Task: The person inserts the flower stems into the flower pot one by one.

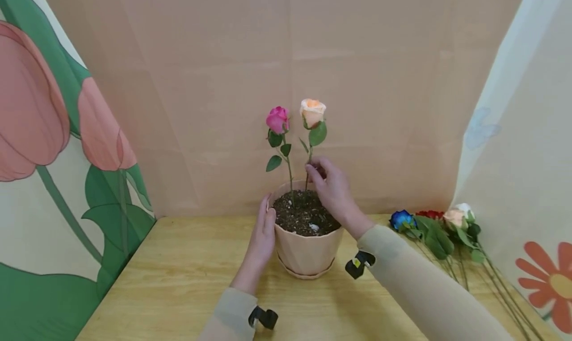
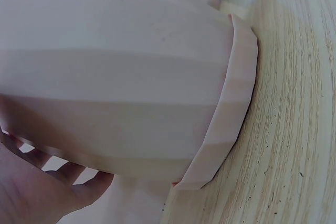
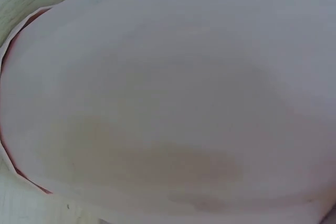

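Note:
A pale pink flowerpot (image 1: 308, 249) filled with dark soil (image 1: 304, 217) stands on its saucer (image 1: 308, 275). My left hand (image 1: 262, 232) rests on the pot's left side with fingers fairly straight, the thumb near the rim. The left wrist view shows those fingers (image 2: 86, 184) along the pot wall. With thumb and fingertips, my right hand (image 1: 332, 187) pinches the stem of a peach rose (image 1: 313, 112), which stands upright with its lower end at the soil. To its left, a magenta rose (image 1: 278, 120) stands in the same soil. In the right wrist view the pot wall (image 3: 157, 93) fills nearly everything.
On the right of the wooden table (image 1: 178, 271) lie several loose roses, among them a blue rose (image 1: 402, 219), a red rose (image 1: 430, 214) and a pale peach rose (image 1: 455, 217). A plain backdrop (image 1: 214, 83) hangs close behind the pot, with flower-printed panels at both sides.

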`<state>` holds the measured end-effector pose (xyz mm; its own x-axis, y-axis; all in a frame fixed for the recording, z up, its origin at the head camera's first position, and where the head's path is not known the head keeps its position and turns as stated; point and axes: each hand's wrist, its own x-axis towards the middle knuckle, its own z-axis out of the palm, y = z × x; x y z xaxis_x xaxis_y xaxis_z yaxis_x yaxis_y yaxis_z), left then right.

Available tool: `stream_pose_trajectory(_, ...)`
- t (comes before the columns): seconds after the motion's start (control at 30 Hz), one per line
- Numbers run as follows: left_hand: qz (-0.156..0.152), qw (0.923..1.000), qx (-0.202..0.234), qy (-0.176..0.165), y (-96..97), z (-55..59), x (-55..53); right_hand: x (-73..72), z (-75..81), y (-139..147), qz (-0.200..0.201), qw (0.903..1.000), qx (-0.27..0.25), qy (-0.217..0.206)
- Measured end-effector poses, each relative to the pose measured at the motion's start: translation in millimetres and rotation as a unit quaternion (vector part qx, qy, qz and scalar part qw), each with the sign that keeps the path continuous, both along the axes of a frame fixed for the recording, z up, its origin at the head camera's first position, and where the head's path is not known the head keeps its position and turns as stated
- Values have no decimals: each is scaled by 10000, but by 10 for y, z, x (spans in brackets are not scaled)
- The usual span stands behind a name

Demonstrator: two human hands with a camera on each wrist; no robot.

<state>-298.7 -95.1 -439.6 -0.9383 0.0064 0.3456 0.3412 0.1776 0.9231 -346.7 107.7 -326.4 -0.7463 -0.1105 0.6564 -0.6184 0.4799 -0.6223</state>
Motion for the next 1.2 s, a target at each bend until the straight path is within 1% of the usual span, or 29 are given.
stream_pose_trajectory(0.2,-23,10000,21,85,17,40,-7,33,122,52,109,9997,-98,181)
stream_pose_trajectory(0.3,12,10000,7,18,14,54,8,36,152,46,92,9997,-16,226)
stream_pose_trajectory(0.47,35,9999,-62,-87,13,57,23,26,101,14,-11,9999,100,61)
stream_pose_trajectory(0.63,59,9998,-82,-158,11,56,18,13,48,-25,47,9999,121,-36)
stream_pose_trajectory(0.77,76,9999,-69,-134,17,41,18,-7,-1,-47,36,9998,165,-40)
stream_pose_trajectory(0.9,34,10000,-40,-73,21,19,25,-30,-47,-47,-61,9998,190,-31)
stream_pose_trajectory(1.0,1,10000,-51,-30,18,16,28,-36,-62,-48,-134,9996,257,-42)
stream_pose_trajectory(1.2,77,9998,-150,-67,14,35,17,-43,-53,-68,-118,9994,304,-113)
